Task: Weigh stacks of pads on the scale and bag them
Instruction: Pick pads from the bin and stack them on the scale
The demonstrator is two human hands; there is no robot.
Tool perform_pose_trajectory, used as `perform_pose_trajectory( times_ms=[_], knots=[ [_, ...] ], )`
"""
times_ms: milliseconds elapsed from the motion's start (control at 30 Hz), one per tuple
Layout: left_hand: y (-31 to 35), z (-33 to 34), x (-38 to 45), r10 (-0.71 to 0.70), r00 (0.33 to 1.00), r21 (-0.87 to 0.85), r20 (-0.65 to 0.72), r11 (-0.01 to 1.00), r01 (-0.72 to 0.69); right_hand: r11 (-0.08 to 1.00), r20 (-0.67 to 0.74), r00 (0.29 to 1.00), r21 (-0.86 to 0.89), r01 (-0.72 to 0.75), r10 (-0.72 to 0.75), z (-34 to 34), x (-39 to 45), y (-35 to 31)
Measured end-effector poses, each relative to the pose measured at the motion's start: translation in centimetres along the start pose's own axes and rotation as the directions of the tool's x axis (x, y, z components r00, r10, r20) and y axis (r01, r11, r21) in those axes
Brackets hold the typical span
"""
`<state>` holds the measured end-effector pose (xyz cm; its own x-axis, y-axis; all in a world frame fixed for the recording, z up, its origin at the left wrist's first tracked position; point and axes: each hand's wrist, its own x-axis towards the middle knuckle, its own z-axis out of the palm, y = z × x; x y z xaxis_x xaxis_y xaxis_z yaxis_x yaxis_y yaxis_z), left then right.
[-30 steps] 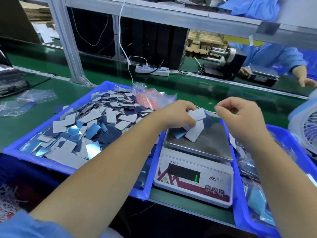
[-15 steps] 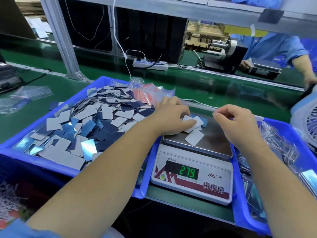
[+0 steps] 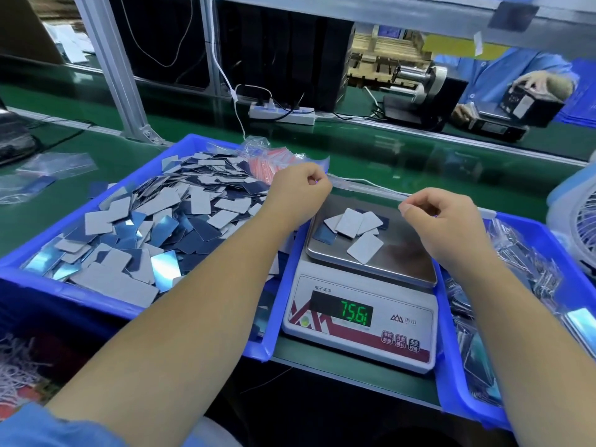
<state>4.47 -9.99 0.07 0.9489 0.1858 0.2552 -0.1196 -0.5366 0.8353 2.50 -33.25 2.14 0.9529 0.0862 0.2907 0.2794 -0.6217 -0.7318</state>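
1. Clear plastic bags [image 3: 48,171] lay flat on the green bench surface [image 3: 371,150] at the far left of the frame, one with a dark blue pad inside.
2. Left of centre sat a wide blue plastic tray [image 3: 96,293] heaped with loose rectangular pads [image 3: 154,227], some grey face up, others dark blue or mirror-shiny.
3. At that tray's far edge, a bundle of small clear bags with red-orange strips [image 3: 274,162] rested against the heap.
4. The left hand [image 3: 298,191] hovered over the tray's right rim, just beside the scale's far left corner, fingers curled into a loose fist with nothing visible in it.
5. In the centre stood a white electronic scale [image 3: 361,321] with a steel weighing pan; its green display [image 3: 353,312] was lit, and the digits read roughly 75.6, though blurred.
6. On the pan lay a small fanned pile of grey and blue pads [image 3: 354,227], with one grey pad slid a little nearer the front edge.
7. The right hand [image 3: 442,221] hung above the pan's right side, clear of the pile, fingers curled inward, thumb against the forefinger; whether it pinched anything I could not tell.
8. At the right edge, a second blue plastic tray [image 3: 451,359] held filled clear bags [image 3: 522,272].
9. A pale desk fan [image 3: 577,227] stood at the far right.
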Motion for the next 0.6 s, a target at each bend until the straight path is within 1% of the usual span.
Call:
perform_pose_trajectory(
  times_ms=[233, 467, 600],
  knots=[
    [-0.28, -0.08, 0.30, -0.064, 0.998, 0.007, -0.010, 0.998, 0.064, 1.000, 0.001, 1.000, 0.004, 0.010, -0.010, 0.27, -0.01, 0.02],
    [-0.28, -0.09, 0.33, -0.080, 0.997, 0.000, -0.012, 0.997, 0.080, 1.000, 0.013, 1.000, 0.009, 0.014, -0.014, 0.31, -0.09, -0.08],
    [-0.19, -0.37, 0.27, -0.134, 0.990, 0.024, 0.040, 0.991, 0.133, 1.000, 0.017, 1.000, 0.004, 0.009, -0.009, 0.33, -0.16, -0.23]
  ],
)
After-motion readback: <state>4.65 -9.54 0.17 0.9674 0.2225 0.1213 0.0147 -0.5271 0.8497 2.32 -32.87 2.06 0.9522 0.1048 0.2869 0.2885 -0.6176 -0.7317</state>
